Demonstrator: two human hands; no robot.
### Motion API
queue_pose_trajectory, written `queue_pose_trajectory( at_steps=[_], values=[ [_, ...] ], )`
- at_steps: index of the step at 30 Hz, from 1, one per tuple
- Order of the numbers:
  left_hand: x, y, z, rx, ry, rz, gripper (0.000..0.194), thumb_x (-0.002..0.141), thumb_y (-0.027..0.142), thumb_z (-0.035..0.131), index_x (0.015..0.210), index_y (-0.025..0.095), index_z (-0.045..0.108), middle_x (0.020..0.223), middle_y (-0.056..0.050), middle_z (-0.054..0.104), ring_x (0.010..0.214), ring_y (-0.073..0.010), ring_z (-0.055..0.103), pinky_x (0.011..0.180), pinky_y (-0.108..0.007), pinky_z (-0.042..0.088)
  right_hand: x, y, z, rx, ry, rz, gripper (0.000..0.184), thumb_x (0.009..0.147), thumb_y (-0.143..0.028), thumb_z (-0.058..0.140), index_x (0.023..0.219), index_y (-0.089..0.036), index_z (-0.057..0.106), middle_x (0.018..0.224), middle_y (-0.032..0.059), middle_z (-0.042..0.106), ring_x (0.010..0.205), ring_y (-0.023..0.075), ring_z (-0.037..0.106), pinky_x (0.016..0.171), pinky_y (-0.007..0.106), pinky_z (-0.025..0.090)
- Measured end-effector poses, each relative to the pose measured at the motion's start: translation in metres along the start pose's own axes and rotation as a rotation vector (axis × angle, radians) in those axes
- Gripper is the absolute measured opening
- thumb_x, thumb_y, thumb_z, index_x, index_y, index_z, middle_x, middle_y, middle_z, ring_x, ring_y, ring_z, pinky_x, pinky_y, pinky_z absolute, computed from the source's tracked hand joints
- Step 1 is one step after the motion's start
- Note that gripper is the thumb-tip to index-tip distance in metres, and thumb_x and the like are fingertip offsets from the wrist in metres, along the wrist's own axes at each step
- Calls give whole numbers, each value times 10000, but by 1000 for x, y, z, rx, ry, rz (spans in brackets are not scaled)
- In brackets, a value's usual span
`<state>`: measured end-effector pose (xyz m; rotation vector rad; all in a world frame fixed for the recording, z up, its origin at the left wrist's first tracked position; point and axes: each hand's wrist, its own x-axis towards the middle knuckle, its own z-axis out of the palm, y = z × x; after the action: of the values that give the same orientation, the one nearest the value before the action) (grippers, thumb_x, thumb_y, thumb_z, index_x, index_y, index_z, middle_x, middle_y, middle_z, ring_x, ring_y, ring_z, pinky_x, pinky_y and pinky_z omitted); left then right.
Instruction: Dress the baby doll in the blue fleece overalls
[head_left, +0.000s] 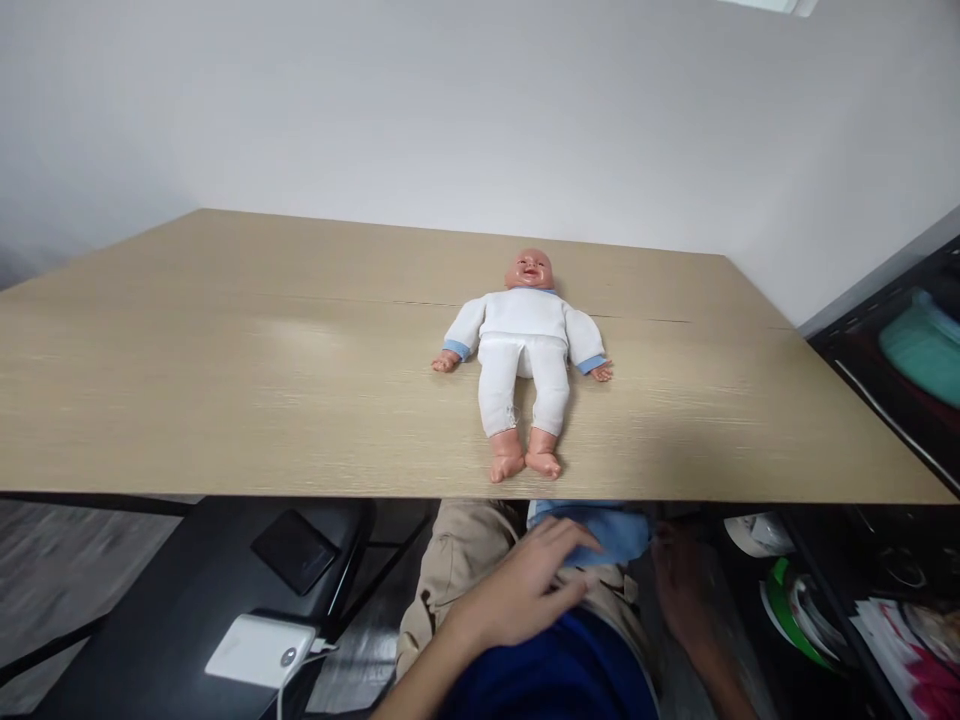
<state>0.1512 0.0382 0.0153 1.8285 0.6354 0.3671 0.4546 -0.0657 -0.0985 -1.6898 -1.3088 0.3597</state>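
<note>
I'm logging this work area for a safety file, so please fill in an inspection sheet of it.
Surface: light wooden table, visible seams across the top.
Job's things: doll in white clothes, face up, feet towards the near edge; blue cloth on the lap.
Clutter: white power bank and flat black item on a black seat.
Hands: left hand over the lap, fingers at the cloth, grip unclear; right hand below table level, dim and blurred.
Cables: white cable at the power bank; far end out of view.
Surroundings: pale wall behind; teal item at right.
</note>
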Motion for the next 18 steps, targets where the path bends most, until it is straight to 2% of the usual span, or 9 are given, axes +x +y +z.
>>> queue_pose_trajectory(
  at_steps=[2, 4, 6, 8, 10, 12, 14, 16, 18],
  values=[
    [-1, -32, 10, 148, 162, -211, 467, 1142, 550, 594, 1465, 226, 687, 1621, -189, 641, 1601, -416, 511, 1400, -644, 373, -3, 11, 11, 99, -62, 83, 248, 1077, -663, 670, 1135, -469, 813, 979, 76, 830, 933, 465, 870, 654, 607, 721],
    [3, -61, 18, 182, 208, -327, 692, 1069, 612, 677, 1623, 210, 576, 1774, -215, 487, 1727, -461, 342, 1458, -679, 263, -5, 21, 20, 185, -140, 124, 382, 1081, -740, 627, 1007, -428, 834, 818, 52, 811, 796, 416, 877, 570, 525, 710],
    [10, -85, 24, 145, 218, -363, 937, 962, 645, 786, 1721, 204, 458, 1824, -224, 411, 1783, -474, 236, 1480, -674, 210, -5, 29, 27, 216, -192, 148, 500, 1073, -816, 572, 946, -415, 842, 741, 30, 797, 745, 389, 883, 598, 506, 729],
    [19, -102, 27, 76, 213, -351, 1069, 874, 613, 864, 1737, 169, 415, 1823, -247, 403, 1794, -459, 239, 1493, -614, 212, -2, 33, 33, 218, -223, 181, 566, 1054, -864, 550, 916, -403, 846, 728, 25, 804, 788, 381, 900, 666, 511, 745],
    [27, -113, 31, 22, 204, -349, 1028, 848, 523, 876, 1696, 126, 452, 1780, -275, 458, 1743, -438, 375, 1470, -550, 294, 3, 32, 39, 198, -247, 219, 573, 1048, -861, 563, 960, -379, 861, 780, 40, 835, 932, 386, 916, 792, 548, 753],
    [31, -116, 34, 3, 193, -373, 873, 882, 458, 828, 1629, 122, 524, 1700, -276, 559, 1624, -423, 549, 1401, -533, 408, 9, 26, 45, 155, -235, 258, 620, 1014, -879, 585, 1067, -332, 871, 875, 73, 869, 1086, 419, 901, 948, 648, 721],
    [29, -110, 34, -2, 172, -385, 734, 931, 465, 785, 1565, 150, 592, 1622, -244, 651, 1519, -411, 650, 1323, -525, 489, 12, 15, 47, 97, -185, 300, 736, 933, -939, 606, 1157, -286, 861, 977, 116, 886, 1176, 470, 870, 1045, 752, 656],
    [18, -94, 28, -8, 113, -362, 657, 949, 538, 799, 1484, 183, 662, 1513, -191, 743, 1419, -401, 716, 1228, -496, 556, 9, 2, 44, 87, -166, 333, 784, 872, -960, 640, 1203, -281, 852, 1089, 149, 892, 1241, 492, 842, 1102, 771, 618],
    [-1, -66, 11, -5, -19, -295, 590, 939, 650, 832, 1308, 198, 744, 1261, -124, 828, 1159, -365, 793, 1021, -443, 622, 2, -11, 32, 155, -205, 358, 756, 845, -919, 730, 1254, -293, 846, 1222, 170, 887, 1304, 493, 818, 1139, 736, 613]
  ],
)
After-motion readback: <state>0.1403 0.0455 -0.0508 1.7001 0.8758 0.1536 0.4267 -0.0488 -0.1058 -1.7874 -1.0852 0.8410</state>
